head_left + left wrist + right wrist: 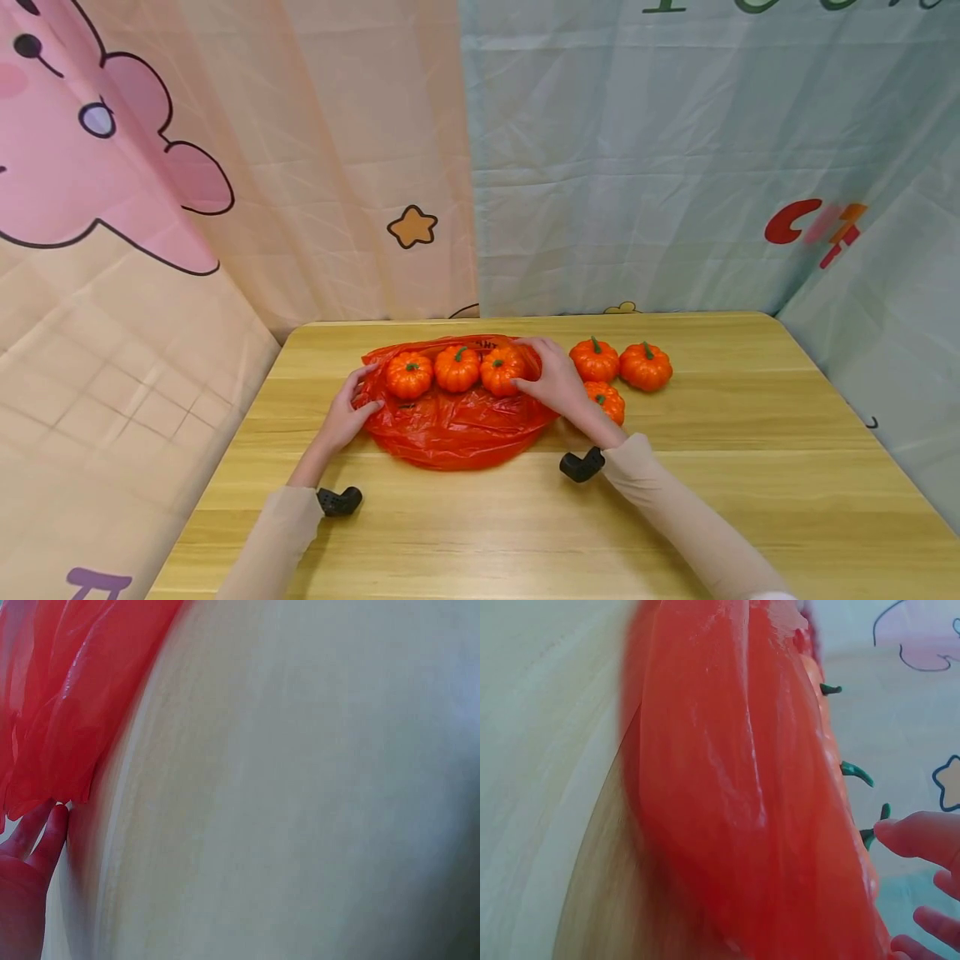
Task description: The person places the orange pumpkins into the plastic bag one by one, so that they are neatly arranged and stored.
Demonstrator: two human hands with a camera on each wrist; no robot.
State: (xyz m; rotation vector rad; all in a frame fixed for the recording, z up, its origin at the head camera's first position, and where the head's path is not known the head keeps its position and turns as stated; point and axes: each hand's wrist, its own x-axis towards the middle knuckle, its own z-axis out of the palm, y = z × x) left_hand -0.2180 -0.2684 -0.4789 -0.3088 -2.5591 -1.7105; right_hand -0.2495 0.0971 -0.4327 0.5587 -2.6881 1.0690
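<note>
Red plastic is forming a crumpled bag (450, 437) on the wooden table (457, 542), three pumpkins (457, 369) sitting in a row amid its folds. The left hand (348, 417) is touching its left edge, fingers spread wide; the right hand (557, 380) is resting at the rightmost pumpkin, whether gripping I cannot tell. Three other pumpkins (646, 367) are sitting just beyond.

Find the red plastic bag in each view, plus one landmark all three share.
Head: red plastic bag, below centre and slightly left.
Left wrist: upper left corner, above the left hand.
Right wrist: middle, top to bottom, left of the right hand.
Shared landmark: the wooden table.
</note>
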